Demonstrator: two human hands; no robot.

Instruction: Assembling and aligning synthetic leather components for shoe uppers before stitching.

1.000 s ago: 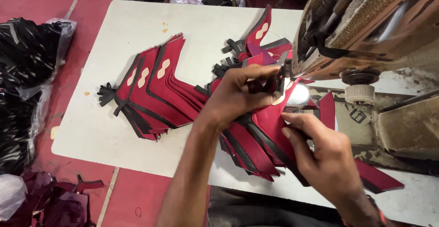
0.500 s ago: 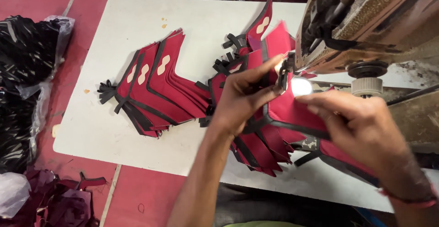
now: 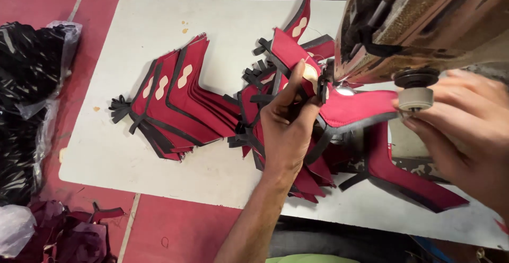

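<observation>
My left hand (image 3: pixel 289 122) presses a red fabric piece with black trim (image 3: pixel 360 109) flat under the needle area of a brown sewing machine (image 3: pixel 424 24). Its fingers pinch the piece's near edge. My right hand (image 3: pixel 466 130) is at the right, its fingers around the machine's small round handwheel (image 3: pixel 415 88). More red and black pieces trail from the one under the machine toward the table's front edge (image 3: pixel 408 181).
A fanned stack of finished red pieces with black straps (image 3: pixel 175 99) lies mid-table on the white table (image 3: pixel 132 152). Black plastic bags (image 3: pixel 26 104) sit on the red floor at left. Dark scraps (image 3: pixel 58 236) lie at the lower left.
My right hand left the fabric and rose to the handwheel at the right. My left hand shifted the red piece further under the machine.
</observation>
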